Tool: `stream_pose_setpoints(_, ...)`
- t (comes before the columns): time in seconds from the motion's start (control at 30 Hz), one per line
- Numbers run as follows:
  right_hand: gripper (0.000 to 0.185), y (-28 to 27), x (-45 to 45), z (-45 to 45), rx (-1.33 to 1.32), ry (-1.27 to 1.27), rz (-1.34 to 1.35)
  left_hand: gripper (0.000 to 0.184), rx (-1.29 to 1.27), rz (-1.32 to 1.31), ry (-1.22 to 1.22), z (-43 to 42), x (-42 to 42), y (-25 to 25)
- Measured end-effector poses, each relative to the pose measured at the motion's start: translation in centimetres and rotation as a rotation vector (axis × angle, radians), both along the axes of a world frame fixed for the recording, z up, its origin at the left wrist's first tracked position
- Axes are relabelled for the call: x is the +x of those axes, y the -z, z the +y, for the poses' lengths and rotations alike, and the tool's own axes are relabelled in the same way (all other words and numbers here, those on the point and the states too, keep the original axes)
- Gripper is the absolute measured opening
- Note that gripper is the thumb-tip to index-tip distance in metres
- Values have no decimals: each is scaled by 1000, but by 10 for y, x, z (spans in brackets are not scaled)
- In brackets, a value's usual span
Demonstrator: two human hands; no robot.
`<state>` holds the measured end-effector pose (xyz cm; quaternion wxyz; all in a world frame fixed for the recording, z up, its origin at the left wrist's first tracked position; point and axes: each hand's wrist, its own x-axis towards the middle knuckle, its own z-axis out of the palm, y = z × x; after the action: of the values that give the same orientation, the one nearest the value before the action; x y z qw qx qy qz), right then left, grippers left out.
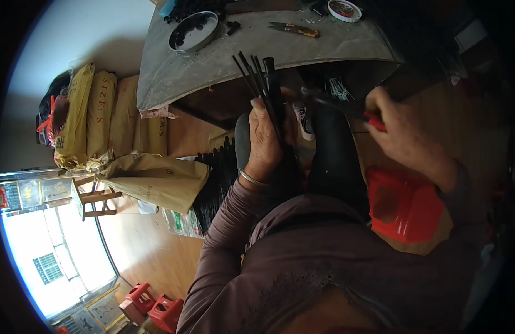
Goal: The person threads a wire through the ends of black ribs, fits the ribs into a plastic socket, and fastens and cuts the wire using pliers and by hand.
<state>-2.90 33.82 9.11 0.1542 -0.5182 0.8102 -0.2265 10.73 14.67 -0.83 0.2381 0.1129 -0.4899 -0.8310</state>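
My left hand [263, 139], with a bracelet at its wrist, is closed around a bundle of thin black rods [249, 75] and a thicker black shaft [272, 80] with a wider end. The bundle points up toward the table edge; its lower part is lost against my dark clothes. To the right, my right hand [399, 128] grips the red handle of a dark tool [376, 123]. The tool's long blurred end reaches left toward the bundle. Its exact kind is unclear, and I cannot tell whether it touches the rods.
On the grey table [246, 53] are a round dish [196, 36] with black bits, a yellow-handled pointed tool [295, 29] and a white-rimmed lid [345, 10]. A red plastic stool [405, 209] stands at right. Sacks [102, 111] and more black rods [216, 172] are at left.
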Motion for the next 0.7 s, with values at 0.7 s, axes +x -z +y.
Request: stream_pose_setpoints(0.7,39,54,-44,-25,-406,-379,75,53,144,-97,46,9,3,-22)
